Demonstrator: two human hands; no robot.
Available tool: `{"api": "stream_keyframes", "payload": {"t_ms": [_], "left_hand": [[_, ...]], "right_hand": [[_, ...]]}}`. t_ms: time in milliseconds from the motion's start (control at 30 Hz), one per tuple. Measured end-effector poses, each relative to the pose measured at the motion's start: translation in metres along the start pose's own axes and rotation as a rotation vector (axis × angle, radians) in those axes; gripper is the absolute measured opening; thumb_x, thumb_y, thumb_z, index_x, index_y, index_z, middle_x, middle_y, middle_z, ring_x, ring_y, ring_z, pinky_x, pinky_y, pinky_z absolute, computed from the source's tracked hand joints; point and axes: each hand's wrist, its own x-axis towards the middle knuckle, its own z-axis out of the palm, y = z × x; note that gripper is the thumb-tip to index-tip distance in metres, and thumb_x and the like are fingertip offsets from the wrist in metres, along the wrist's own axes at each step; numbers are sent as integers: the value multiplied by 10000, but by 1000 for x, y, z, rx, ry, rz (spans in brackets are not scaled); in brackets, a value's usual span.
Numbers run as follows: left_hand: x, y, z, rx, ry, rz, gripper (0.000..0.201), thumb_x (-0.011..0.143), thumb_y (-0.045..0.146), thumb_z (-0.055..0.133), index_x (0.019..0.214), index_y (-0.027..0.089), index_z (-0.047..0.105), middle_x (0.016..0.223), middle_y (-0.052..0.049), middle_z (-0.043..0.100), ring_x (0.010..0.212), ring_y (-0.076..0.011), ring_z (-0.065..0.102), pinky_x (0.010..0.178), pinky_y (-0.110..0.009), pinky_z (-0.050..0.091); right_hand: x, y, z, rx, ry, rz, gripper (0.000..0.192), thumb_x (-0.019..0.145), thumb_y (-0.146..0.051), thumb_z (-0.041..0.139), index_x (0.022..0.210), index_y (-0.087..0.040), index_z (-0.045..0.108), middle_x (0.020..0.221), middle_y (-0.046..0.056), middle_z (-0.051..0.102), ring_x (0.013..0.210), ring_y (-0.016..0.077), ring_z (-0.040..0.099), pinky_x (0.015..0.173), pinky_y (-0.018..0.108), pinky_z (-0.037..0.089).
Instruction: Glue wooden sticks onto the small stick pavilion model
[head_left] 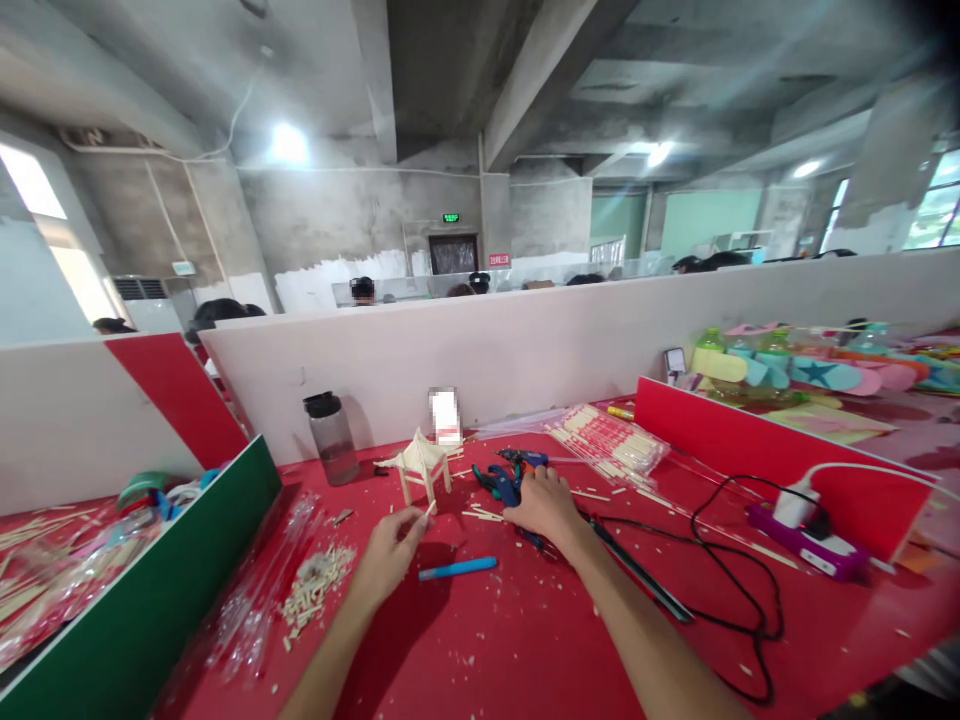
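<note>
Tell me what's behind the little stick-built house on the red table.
Behind the stick house stands a bright-screened device, with the white partition farther back. Whatever lies directly behind the roof is covered and cannot be seen.

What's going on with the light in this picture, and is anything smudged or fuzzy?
In the head view, the ceiling light glares white; hazy streaks cross the upper right, where one corner darkens; a shadow falls beside the left forearm; the upright screen is pixelated; the stick model shows little fine detail.
</note>
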Motion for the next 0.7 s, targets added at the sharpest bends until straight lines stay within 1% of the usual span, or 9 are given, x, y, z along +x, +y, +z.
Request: {"api": "stream_keyframes", "payload": {"t_ms": [100,167,200,300,400,433,467,567,700], "left_hand": [[0,1,0,-6,47,5,408,905,497,507,824,150,704,774,-50,724,779,-228,646,740,-296,465],[-1,4,-1,-8,70,14,401,909,491,500,829,152,699,758,-40,708,757,-216,632,728,-291,456],[-1,6,-1,-11,80,21,400,914,490,493,831,154,693,755,-36,700,752,-212,626,724,-288,452],[-4,15,-2,-28,100,34,398,929,491,468,829,162,669,764,-32,683,760,-205,619,718,-281,448],[-6,23,-1,-42,115,40,389,934,483,458,819,165,650,767,-34,676,765,-203,616,720,-279,449],[-6,24,0,-47,115,43,384,935,477,456,821,164,648,774,-37,679,769,-203,617,725,-280,451],[-6,25,1,-52,113,45,380,937,471,455,824,163,647,782,-40,683,774,-204,620,730,-281,453],[-5,22,3,-44,114,35,378,944,465,444,836,164,645,787,-43,689,775,-203,624,728,-279,453],[-5,19,1,-10,147,16,379,947,464,433,813,171,633,753,-36,675,734,-196,620,692,-273,439]], "right_hand": [[-4,-5,-10,71,57,-34,679,749,-500,666,1241,-38,594,1314,287,557,1250,420,470,996,459,372],[-9,-7,-18,204,25,-66,596,784,-498,634,1186,-60,597,1252,261,596,1190,394,530,951,428,401],[-12,-9,-21,304,-25,-90,530,810,-494,609,1147,-85,601,1201,230,625,1139,367,569,920,407,416],[-27,-12,-22,671,-259,-179,360,894,-500,515,1020,-174,597,995,96,679,947,263,638,827,347,444],[-45,-20,-8,977,-461,-220,290,907,-477,508,997,-206,560,863,26,641,760,194,622,694,303,454],[-51,-23,-2,1033,-514,-226,282,899,-475,529,994,-210,549,844,15,625,710,178,609,659,293,451],[-56,-27,4,1081,-537,-234,280,893,-477,544,986,-212,541,830,9,614,675,164,596,640,285,450],[-66,-38,16,1138,-549,-246,296,902,-496,531,977,-210,529,830,3,608,647,143,580,621,273,452],[-68,-42,16,1136,-494,-267,292,923,-498,507,986,-213,522,818,-6,588,638,137,560,576,252,437]]}}
